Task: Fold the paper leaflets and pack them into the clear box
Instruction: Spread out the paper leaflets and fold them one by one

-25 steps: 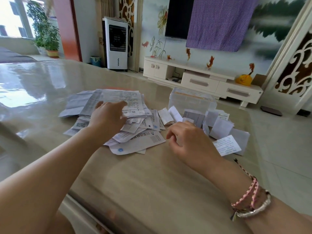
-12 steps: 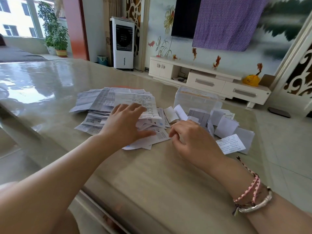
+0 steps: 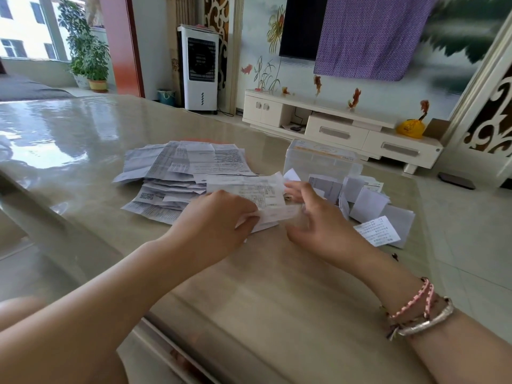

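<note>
A spread pile of unfolded printed leaflets (image 3: 177, 173) lies at the table's middle left. My left hand (image 3: 219, 214) pinches the near edge of one leaflet (image 3: 249, 189), raised a little off the pile. My right hand (image 3: 313, 217), blurred by motion, touches that leaflet's right end with its fingers spread. The clear box (image 3: 321, 162) stands behind my right hand with its lid on. Several folded leaflets (image 3: 368, 206) lie loose to the right of the box.
The glossy beige table (image 3: 83, 139) reaches far to the left; its near edge runs under my forearms and its right edge lies just past the folded leaflets. Beyond it stand a TV cabinet (image 3: 340, 126) and a white air cooler (image 3: 201, 67).
My left hand has drawn one leaflet off the pile toward the middle and lifted it. My right hand has uncurled and come up to its right end.
</note>
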Action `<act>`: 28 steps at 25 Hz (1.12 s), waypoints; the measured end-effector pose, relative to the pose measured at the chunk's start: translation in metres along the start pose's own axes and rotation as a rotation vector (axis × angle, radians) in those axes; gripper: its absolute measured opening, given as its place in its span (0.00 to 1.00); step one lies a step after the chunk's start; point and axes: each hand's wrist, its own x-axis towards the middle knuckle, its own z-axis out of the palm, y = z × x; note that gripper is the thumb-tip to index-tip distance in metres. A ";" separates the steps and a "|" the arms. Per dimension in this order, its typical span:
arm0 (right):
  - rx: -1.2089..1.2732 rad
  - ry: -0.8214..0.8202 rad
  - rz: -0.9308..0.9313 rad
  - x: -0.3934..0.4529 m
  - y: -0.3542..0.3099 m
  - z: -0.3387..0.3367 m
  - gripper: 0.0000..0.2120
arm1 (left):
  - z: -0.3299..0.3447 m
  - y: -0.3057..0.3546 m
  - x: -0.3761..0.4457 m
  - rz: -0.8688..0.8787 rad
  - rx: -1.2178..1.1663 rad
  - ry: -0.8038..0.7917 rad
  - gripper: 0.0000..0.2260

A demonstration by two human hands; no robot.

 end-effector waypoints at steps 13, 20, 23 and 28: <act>0.392 0.011 0.163 -0.007 0.011 -0.017 0.08 | -0.021 -0.022 0.011 -0.252 -0.619 -0.141 0.17; 0.403 0.021 0.342 -0.006 0.011 -0.014 0.06 | 0.003 -0.018 0.003 -0.378 -0.603 -0.173 0.22; 0.022 0.055 0.317 -0.006 0.017 -0.007 0.10 | 0.011 -0.016 0.000 -0.417 -0.439 -0.153 0.30; -0.368 0.033 0.175 -0.007 0.015 -0.002 0.21 | 0.009 -0.009 -0.006 -0.276 0.010 -0.090 0.46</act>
